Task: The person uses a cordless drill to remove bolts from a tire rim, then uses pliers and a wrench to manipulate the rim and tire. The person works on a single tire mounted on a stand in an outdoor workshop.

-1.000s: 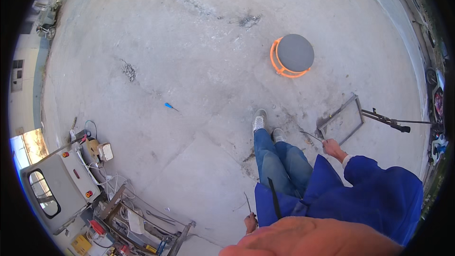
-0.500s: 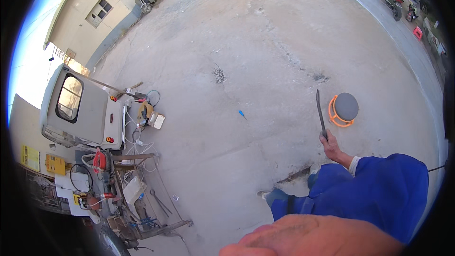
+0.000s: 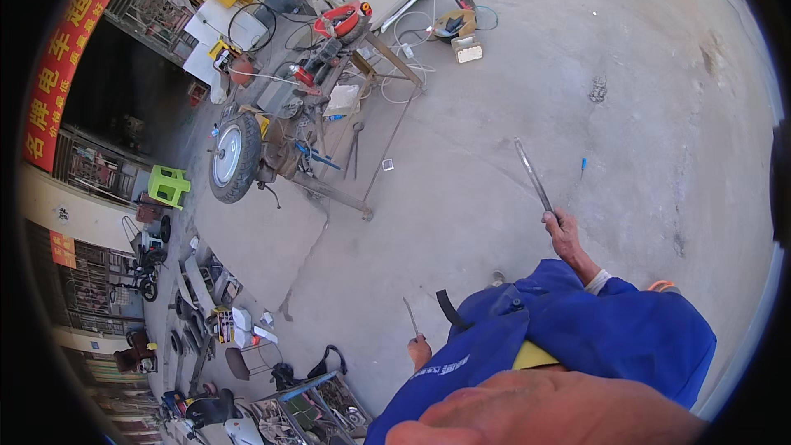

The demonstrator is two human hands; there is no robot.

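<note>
My right hand (image 3: pixel 563 235) is wrapped round one end of a long flat metal bar (image 3: pixel 534 175), shaped like a tyre lever, which points up and away over the concrete. Lower and to the left, my left hand (image 3: pixel 419 351) grips a thin metal rod (image 3: pixel 411 317), its tip pointing away; the gripped end is hidden in the fingers. A small blue-handled screwdriver (image 3: pixel 584 163) lies on the floor beyond my right hand. Both arms are in blue sleeves.
To the far left stands a metal workbench frame (image 3: pixel 334 195) with tools, a red basin (image 3: pixel 336 21) and a spoked-hub wheel (image 3: pixel 235 156). Cables trail beside it. A green stool (image 3: pixel 169 186), loose parts and a tool cart (image 3: pixel 325 404) line the left. An orange stool rim (image 3: pixel 662 286) shows at right.
The view has swung left, bringing the workbench nearer the middle. My left hand with the thin rod has come into sight. My right hand still holds the metal bar.
</note>
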